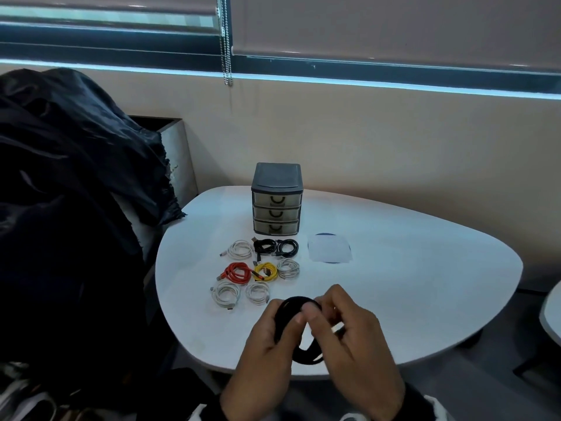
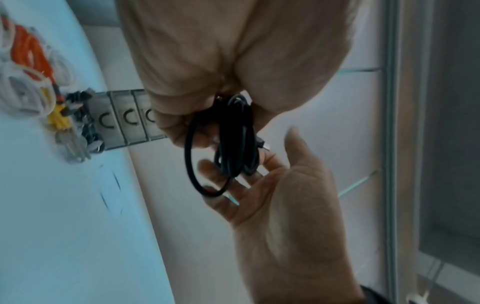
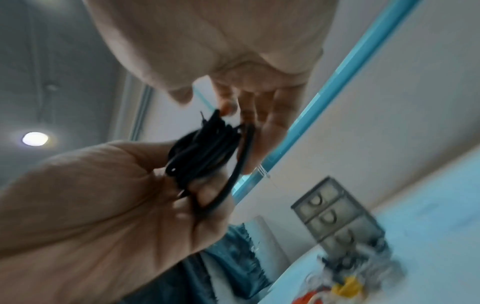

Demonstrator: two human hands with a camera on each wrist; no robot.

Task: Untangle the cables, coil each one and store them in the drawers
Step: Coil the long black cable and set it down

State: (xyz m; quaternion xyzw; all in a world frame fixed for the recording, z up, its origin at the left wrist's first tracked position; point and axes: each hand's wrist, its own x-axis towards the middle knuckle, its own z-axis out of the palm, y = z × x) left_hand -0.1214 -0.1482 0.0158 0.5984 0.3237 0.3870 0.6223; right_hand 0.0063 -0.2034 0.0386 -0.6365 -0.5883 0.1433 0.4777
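A coiled black cable (image 1: 297, 300) (image 2: 233, 139) (image 3: 205, 144) hangs above the table's near edge between both hands. My left hand (image 1: 285, 317) (image 2: 223, 123) (image 3: 197, 181) grips the bundle with curled fingers. My right hand (image 1: 324, 311) (image 2: 254, 156) (image 3: 207, 102) meets the coil from the other side, fingers fairly straight against it and thumb apart; one loose loop hangs over them. The grey three-drawer unit (image 1: 276, 202) (image 2: 127, 119) (image 3: 335, 216) stands at the back of the table, all drawers shut.
Several coiled cables lie in rows before the drawers: white (image 1: 240, 249), black (image 1: 263, 247), orange (image 1: 238, 271), yellow (image 1: 265, 271). A paper sleeve with a disc (image 1: 329, 248) lies to their right on the white table (image 1: 409, 284). A dark jacket (image 1: 60, 208) covers a chair at left.
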